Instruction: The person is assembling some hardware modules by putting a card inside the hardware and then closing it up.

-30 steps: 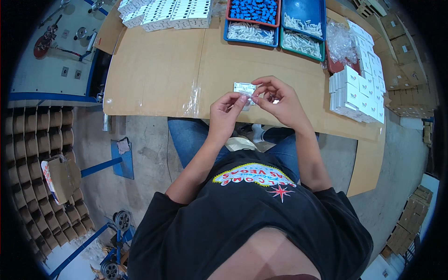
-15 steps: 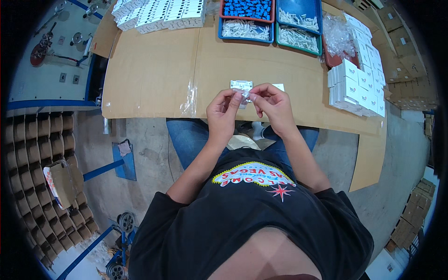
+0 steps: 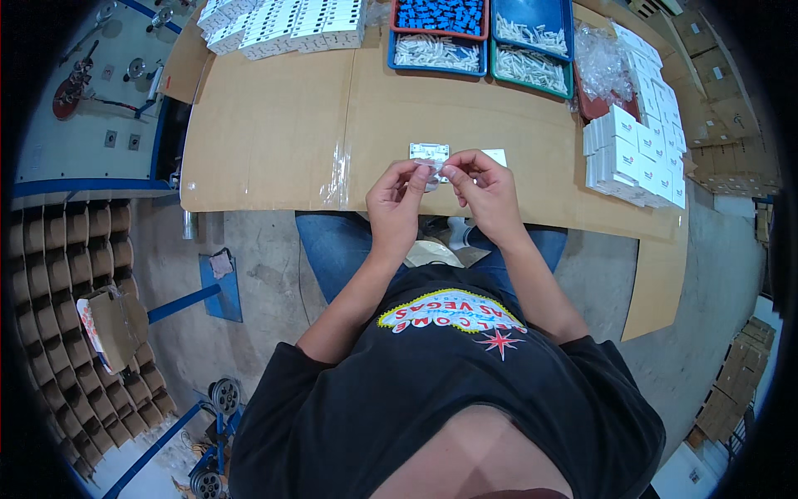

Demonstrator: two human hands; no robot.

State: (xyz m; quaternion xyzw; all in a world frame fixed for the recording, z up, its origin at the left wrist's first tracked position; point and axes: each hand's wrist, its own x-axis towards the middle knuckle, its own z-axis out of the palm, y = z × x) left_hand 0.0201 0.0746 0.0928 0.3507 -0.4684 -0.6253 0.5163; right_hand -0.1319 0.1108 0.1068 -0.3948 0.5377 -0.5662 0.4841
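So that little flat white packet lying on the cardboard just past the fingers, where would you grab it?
Probably by its near long edge. The small flat packet lies flat on the cardboard-covered table, so nothing stands up to grip. Its near edge faces the left hand and right hand, with bare cardboard to its left. Coming in low from the person's side, a thumb-and-finger pinch should lift it.

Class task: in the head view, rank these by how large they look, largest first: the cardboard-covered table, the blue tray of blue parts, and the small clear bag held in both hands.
1. Cardboard-covered table, by far the largest.
2. Blue tray of blue parts, cut by the frame edge.
3. Small clear bag, smallest, partly hidden by the left hand and right hand.
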